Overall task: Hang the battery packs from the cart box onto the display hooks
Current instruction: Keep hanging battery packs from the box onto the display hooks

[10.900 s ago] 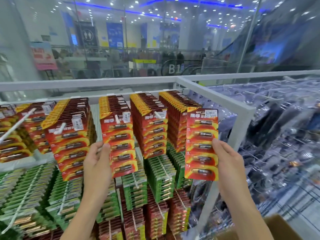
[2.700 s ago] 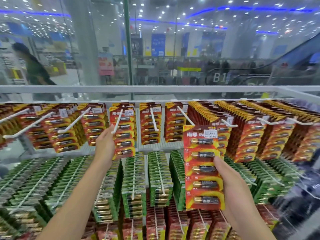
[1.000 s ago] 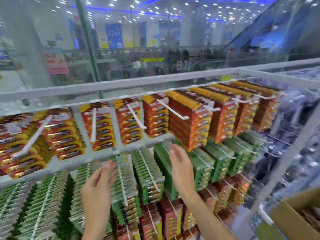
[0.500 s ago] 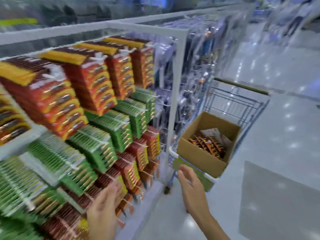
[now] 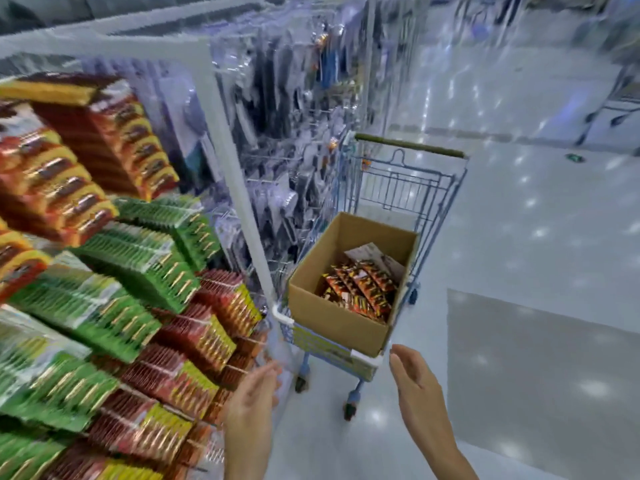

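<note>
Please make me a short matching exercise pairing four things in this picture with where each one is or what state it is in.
Things:
1. cardboard box
2. loose battery packs
3. green packs
4. right hand

States:
A. hanging on the display
B. open, holding nothing
C. sitting in the cart
D. lying inside the box

Pairs: 1-C, 2-D, 3-A, 4-B

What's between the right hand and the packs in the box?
In the head view, only the box's near cardboard wall and the cart's front rim stand between the empty right hand and the packs.
</note>
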A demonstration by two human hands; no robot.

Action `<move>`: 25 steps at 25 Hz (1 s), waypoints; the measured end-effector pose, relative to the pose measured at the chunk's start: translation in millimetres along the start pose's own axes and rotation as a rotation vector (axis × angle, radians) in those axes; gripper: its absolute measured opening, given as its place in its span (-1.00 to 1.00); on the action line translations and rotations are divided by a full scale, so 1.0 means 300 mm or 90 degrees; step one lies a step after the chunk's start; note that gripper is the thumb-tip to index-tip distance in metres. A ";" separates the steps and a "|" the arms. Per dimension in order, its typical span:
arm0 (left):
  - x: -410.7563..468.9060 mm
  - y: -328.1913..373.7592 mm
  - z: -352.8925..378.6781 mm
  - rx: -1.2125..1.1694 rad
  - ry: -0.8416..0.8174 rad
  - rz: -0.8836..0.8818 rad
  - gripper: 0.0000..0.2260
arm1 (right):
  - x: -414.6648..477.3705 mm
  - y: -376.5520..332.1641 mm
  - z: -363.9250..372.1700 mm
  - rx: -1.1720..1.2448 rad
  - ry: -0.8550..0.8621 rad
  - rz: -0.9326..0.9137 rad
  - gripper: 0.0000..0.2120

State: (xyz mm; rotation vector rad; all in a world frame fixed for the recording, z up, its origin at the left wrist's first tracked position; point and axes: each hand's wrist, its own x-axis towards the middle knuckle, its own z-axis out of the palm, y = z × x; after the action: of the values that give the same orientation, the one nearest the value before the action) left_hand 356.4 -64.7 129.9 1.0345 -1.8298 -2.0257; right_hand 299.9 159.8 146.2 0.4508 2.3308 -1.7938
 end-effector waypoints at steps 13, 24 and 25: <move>0.505 0.090 0.649 0.079 -0.193 -0.115 -0.89 | 0.442 0.003 -0.080 -0.012 0.091 0.162 -0.86; 1.033 -0.317 1.074 0.068 -0.083 -0.659 -0.59 | 0.794 -0.136 -0.003 -0.008 0.131 0.255 -0.90; 1.054 -0.362 1.107 0.069 -0.054 -0.685 -0.59 | 0.824 -0.144 -0.004 -0.004 0.126 0.260 -0.90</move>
State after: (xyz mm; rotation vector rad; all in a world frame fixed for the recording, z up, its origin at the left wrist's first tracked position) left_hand -49.8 29.2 -89.9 2.3568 -1.5483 -2.4778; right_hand 52.8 184.5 109.1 1.0593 2.1560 -1.6047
